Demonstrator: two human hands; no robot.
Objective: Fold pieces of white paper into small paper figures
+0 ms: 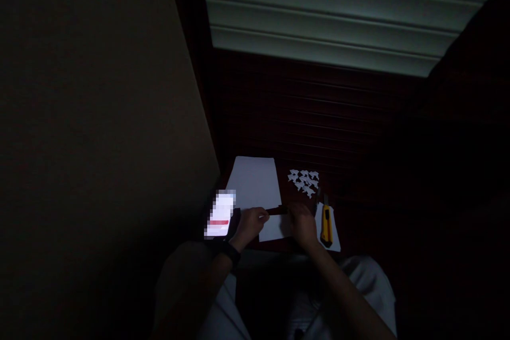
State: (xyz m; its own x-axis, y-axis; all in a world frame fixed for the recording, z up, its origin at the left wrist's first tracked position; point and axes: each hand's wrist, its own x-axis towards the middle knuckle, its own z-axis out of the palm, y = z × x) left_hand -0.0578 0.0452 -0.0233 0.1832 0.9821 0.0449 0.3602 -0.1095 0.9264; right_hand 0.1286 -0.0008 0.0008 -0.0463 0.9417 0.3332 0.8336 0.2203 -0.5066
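A small white sheet of paper [274,227] lies between my two hands on the dark red table. My left hand [252,224], with a dark band on the wrist, has its thumb and fingers pinched at the paper's upper left edge. At the right edge of the same paper, my right hand [302,224] is curled closed, its fingertips partly hidden in shadow. A narrow dark strip [276,211] runs between the fingers of both hands; whether it is an object or bare table, I cannot tell. A larger white stack or sheet of paper [255,180] sits just beyond my left hand.
A lit phone [220,215] leans at the left. Several small folded white paper shapes [305,181] cluster at the back right. A yellow utility knife [326,226] rests on white paper [335,239] at the right. Walls stand close at left and ahead; light is dim.
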